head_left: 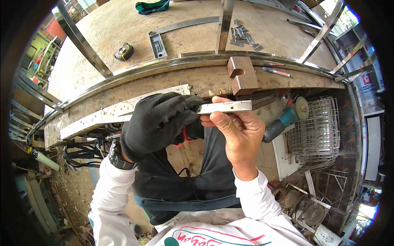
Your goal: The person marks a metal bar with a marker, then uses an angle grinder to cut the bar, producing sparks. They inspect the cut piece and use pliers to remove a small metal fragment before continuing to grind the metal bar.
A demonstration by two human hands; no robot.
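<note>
Above my lap, both hands hold a short silver metal bar point(230, 107) with small holes and fine lines along its face. My left hand point(158, 119), in a black glove, closes its fingers around the bar's left end. Its fingertips partly cover that end. My bare right hand point(242, 137) grips the bar between the thumb in front and the fingers behind, with the right end sticking out past them. Just beyond my hands, a notched brown steel block point(242, 78) stands at the bench edge. A white strip with many holes point(123, 108) lies beyond my left hand.
A steel tube frame point(164, 63) with uprights runs across the wooden bench point(94, 33). On the bench are a tape measure point(124, 52), a carpenter's square point(157, 43) and several small metal pieces point(244, 37). An angle grinder point(285, 119) and wire racks point(318, 131) are at the right.
</note>
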